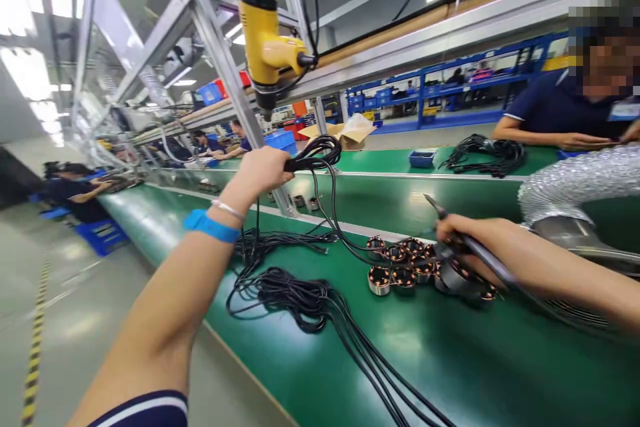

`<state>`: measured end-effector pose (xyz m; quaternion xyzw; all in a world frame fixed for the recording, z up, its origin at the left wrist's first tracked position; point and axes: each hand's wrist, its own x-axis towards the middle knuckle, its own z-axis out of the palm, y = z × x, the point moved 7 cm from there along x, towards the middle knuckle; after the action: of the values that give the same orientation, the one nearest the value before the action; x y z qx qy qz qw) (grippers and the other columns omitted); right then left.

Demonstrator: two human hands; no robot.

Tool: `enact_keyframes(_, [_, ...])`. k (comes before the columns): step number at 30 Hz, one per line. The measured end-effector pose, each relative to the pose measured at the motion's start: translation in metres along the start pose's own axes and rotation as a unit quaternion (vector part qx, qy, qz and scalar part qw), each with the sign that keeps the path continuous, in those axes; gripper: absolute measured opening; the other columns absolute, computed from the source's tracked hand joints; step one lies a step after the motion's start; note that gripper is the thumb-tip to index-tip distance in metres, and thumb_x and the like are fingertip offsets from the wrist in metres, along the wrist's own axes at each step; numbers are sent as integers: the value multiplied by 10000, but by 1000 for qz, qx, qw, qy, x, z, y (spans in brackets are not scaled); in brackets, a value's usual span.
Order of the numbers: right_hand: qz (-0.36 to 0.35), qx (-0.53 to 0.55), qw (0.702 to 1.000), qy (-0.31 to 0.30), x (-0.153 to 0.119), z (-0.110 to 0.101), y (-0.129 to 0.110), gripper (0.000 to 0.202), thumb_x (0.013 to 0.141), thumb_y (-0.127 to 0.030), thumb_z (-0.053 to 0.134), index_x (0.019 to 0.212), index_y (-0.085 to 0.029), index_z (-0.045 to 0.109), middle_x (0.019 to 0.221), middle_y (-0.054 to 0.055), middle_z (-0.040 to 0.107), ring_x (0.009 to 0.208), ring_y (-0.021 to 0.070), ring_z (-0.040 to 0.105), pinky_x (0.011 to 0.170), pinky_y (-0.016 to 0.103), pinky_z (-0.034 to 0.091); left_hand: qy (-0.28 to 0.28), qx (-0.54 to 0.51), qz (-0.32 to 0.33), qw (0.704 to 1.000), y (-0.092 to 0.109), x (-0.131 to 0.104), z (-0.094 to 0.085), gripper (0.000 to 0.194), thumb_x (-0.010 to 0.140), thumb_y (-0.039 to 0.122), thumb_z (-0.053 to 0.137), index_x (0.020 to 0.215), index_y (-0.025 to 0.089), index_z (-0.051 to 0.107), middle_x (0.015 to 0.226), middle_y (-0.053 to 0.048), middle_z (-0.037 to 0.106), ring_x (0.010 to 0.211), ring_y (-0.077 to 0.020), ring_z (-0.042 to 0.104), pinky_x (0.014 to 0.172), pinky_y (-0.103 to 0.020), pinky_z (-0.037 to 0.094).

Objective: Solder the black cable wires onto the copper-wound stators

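My left hand is closed around a coiled bundle of black cable, raised above the green bench. Loose strands of it hang down toward the ring-shaped motor stators, whose copper windings show. In my right hand, slightly smeared by motion, is a slim dark soldering iron with its pointed tip up and to the left. Just below this hand are several stators, partly hidden by it. A second bundle of black cables lies on the bench between my arms, with another cable pile behind it.
A yellow heat gun hangs nose down from the metal frame. At right a silver duct hose bends down to the green bench. Across it are a blue tray, more cables and a seated co-worker.
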<state>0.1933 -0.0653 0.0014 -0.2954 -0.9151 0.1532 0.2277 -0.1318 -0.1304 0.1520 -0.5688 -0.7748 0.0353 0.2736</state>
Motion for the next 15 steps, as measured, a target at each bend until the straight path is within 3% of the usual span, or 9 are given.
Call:
enact_keyframes(2, [14, -53, 996, -72, 30, 1, 9, 324, 776, -57, 557, 1062, -209, 551, 801, -7, 681, 678, 144, 613, 661, 244, 440, 26, -26, -9, 999, 25, 39, 25, 295, 927, 348, 611, 1122, 129, 634, 1126, -86, 655, 1008, -236, 634, 880, -444, 523])
enact_keyframes(5, [63, -110, 990, -69, 96, 8, 36, 318, 794, -99, 641, 1096, -160, 565, 817, 20, 665, 753, 171, 626, 705, 271, 469, 57, -77, -20, 995, 62, 89, 60, 345, 950, 327, 583, 1245, 149, 570, 1245, -108, 600, 1067, -242, 617, 897, -464, 530])
enact_keyframes(8, [129, -163, 976, -67, 143, 26, 82, 258, 925, -266, 622, 1147, -143, 578, 1003, 49, 646, 880, 180, 635, 795, 355, 535, 37, -130, -7, 991, 97, 118, 99, 357, 939, 323, 601, 1252, 154, 568, 1236, -108, 605, 1050, -240, 626, 879, -449, 544])
enact_keyframes(11, [201, -197, 956, -81, 152, 43, 135, 301, 958, -345, 596, 1186, -151, 580, 1141, 74, 618, 967, 197, 634, 836, 398, 557, -4, -174, 24, 985, 118, 121, 141, 346, 933, 321, 610, 1233, 151, 580, 1209, -100, 623, 1043, -235, 631, 888, -447, 537])
enact_keyframes(15, [275, -214, 930, -113, 130, 52, 187, 296, 957, -334, 599, 1196, -160, 581, 1170, 80, 613, 991, 203, 634, 842, 396, 562, -64, -209, 33, 975, 115, 91, 177, 285, 988, 309, 481, 1133, 118, 634, 1072, -123, 681, 981, -240, 652, 857, -418, 513])
